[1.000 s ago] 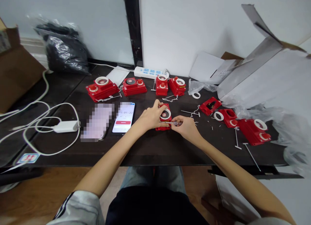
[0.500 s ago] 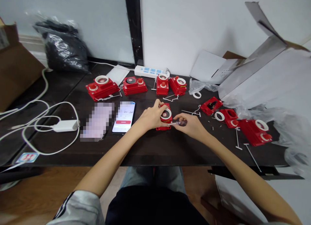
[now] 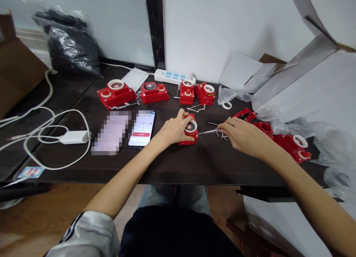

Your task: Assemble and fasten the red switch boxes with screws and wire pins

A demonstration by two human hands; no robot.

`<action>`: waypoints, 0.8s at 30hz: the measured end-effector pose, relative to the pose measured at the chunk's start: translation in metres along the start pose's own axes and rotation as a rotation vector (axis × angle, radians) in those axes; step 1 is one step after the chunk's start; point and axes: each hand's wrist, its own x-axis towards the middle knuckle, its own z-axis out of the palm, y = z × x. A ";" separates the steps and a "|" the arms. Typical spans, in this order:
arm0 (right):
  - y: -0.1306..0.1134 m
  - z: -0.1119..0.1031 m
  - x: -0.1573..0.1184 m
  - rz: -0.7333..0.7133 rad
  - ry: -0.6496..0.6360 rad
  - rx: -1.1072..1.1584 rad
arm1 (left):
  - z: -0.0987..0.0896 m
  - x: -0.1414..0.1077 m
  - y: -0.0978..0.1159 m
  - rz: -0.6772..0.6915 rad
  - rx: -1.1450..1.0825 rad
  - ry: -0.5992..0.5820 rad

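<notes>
Now my left hand (image 3: 174,129) grips one white-ringed red box (image 3: 191,127), my right hand (image 3: 245,135) one metal screwdriver (image 3: 208,132); behind: four red housings (image 3: 154,94), one black-filled clear bag (image 3: 71,46).

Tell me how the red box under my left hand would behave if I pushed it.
The red box should feel stiff, since its moulded-looking shell shows no sag under your left hand. It probably won't tip easily, as it sits low and flat. Without your grip it might slide, because the dark tabletop looks smooth.
</notes>
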 end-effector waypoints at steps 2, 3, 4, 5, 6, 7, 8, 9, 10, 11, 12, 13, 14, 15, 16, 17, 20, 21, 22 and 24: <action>-0.003 -0.002 0.003 -0.027 -0.029 -0.040 | 0.001 0.000 -0.001 0.002 0.000 0.008; -0.004 -0.003 0.004 -0.039 -0.040 -0.057 | 0.002 0.000 -0.001 0.006 0.000 0.014; -0.005 -0.003 0.005 -0.049 -0.048 -0.075 | 0.003 0.000 -0.001 0.011 0.000 0.020; -0.005 -0.004 0.006 -0.056 -0.054 -0.096 | 0.004 0.000 -0.002 0.014 0.000 0.025; -0.005 -0.005 0.006 -0.063 -0.058 -0.116 | 0.004 0.000 -0.002 0.016 0.000 0.026; -0.005 -0.006 0.007 -0.069 -0.063 -0.132 | 0.005 0.000 -0.002 0.013 0.001 0.025; -0.005 -0.007 0.007 -0.076 -0.069 -0.144 | 0.005 0.001 -0.002 0.009 0.003 0.024; -0.005 -0.008 0.008 -0.083 -0.077 -0.152 | 0.005 0.001 -0.003 0.005 0.005 0.023; -0.005 -0.010 0.009 -0.090 -0.085 -0.157 | 0.005 0.001 -0.003 0.004 0.008 0.024; -0.005 -0.012 0.010 -0.098 -0.095 -0.160 | 0.005 0.001 -0.003 0.008 0.011 0.029; -0.005 -0.014 0.012 -0.106 -0.105 -0.165 | 0.005 0.001 -0.003 0.014 0.014 0.034; -0.005 -0.016 0.014 -0.117 -0.118 -0.170 | 0.005 0.001 -0.003 0.022 0.016 0.038; -0.005 -0.018 0.017 -0.133 -0.136 -0.178 | 0.005 0.000 -0.003 0.027 0.017 0.039; -0.006 -0.020 0.019 -0.149 -0.161 -0.188 | 0.005 0.000 -0.002 0.028 0.018 0.038; -0.006 -0.022 0.022 -0.164 -0.190 -0.201 | 0.005 0.000 -0.002 0.026 0.019 0.036; -0.007 -0.023 0.024 -0.176 -0.219 -0.214 | 0.005 0.000 -0.002 0.022 0.021 0.033; -0.011 -0.023 0.032 -0.173 -0.254 -0.221 | 0.004 0.000 -0.002 0.017 0.030 0.030; -0.012 -0.023 0.034 -0.161 -0.240 -0.216 | 0.003 0.000 -0.002 0.022 0.032 0.030; -0.014 -0.024 0.036 -0.153 -0.222 -0.217 | 0.003 0.000 -0.002 0.027 0.033 0.030; -0.017 -0.026 0.041 -0.160 -0.191 -0.249 | 0.003 0.000 -0.002 0.034 0.032 0.031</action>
